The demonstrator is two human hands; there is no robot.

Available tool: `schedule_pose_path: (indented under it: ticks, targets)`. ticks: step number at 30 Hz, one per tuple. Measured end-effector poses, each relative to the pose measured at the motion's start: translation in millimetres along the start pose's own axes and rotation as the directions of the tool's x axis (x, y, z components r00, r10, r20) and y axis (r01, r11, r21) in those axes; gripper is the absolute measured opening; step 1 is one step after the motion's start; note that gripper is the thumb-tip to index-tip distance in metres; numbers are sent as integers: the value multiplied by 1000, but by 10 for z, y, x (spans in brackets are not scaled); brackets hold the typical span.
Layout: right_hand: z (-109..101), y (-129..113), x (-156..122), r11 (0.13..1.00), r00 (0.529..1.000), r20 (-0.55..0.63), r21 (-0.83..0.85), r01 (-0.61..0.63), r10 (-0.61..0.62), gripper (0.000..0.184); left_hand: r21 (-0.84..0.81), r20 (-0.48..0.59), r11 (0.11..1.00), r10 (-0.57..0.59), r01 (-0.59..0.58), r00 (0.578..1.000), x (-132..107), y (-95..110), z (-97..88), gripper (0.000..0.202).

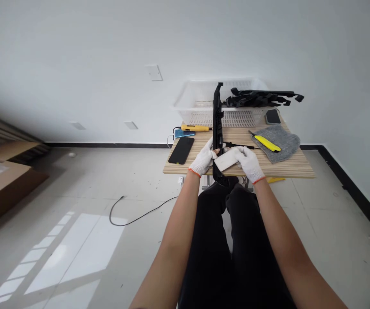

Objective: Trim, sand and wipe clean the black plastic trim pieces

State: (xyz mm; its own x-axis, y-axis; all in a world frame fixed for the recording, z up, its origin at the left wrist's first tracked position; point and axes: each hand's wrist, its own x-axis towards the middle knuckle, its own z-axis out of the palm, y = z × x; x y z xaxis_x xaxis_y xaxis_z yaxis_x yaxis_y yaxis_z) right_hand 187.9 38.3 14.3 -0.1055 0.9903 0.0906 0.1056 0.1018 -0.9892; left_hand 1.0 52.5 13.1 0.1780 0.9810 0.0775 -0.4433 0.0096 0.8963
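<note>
My left hand [203, 159], in a white knit glove, is closed around the lower part of a long black plastic strip [217, 122]. The strip points away from me, its near end reaching past the table's front edge. My right hand [249, 164], gloved too, pinches a flat white rectangular piece [226, 160] against or just beside the strip; whether they touch I cannot tell. Behind the right hand lies a thin dark tool [242, 146]. Right of it, a yellow utility knife [267, 143] rests on a grey cloth [284, 135].
A white plastic basket [196, 116] at the wall holds several black plastic strips [258, 98]. The wooden table [296, 170] also carries a black phone [181, 150], a yellow corded tool [196, 128], a blue device [185, 134] and a dark rounded device [272, 116]. A cable [146, 212] lies on the floor.
</note>
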Motion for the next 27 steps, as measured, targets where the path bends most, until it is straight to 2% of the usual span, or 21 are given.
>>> schedule_pose_path:
  ticks: [4,8,13,16,19,23,24,27]
  targets:
    - [4,0,-5,1000,997,75,5,17,-18,42,-10,5,1000,2,-2,1000,-12,24,31,89]
    - [1,-35,-19,1000,999,37,17,-25,24,44,2,9,1000,-7,7,1000,-11,26,33,81]
    - [15,-56,-34,998,991,119,1,-55,55,37,55,-7,998,-11,11,1000,3,-8,-12,75]
    - [20,-41,-31,1000,997,76,5,-14,14,38,33,9,999,-27,27,1000,5,-22,-27,72]
    - [17,-23,-22,999,992,124,-25,34,-31,39,21,1,1000,-22,22,1000,-1,-16,-25,71]
    - [11,-20,-17,999,999,-33,-27,42,-43,42,8,8,998,-66,66,998,-6,-9,-25,78]
    - [11,-19,-18,998,998,-31,-29,47,-48,42,10,7,998,-66,66,998,-6,-10,-26,78]
    - [12,-11,-20,999,994,104,-39,31,-27,40,4,4,999,-32,32,999,-4,-13,-26,80]
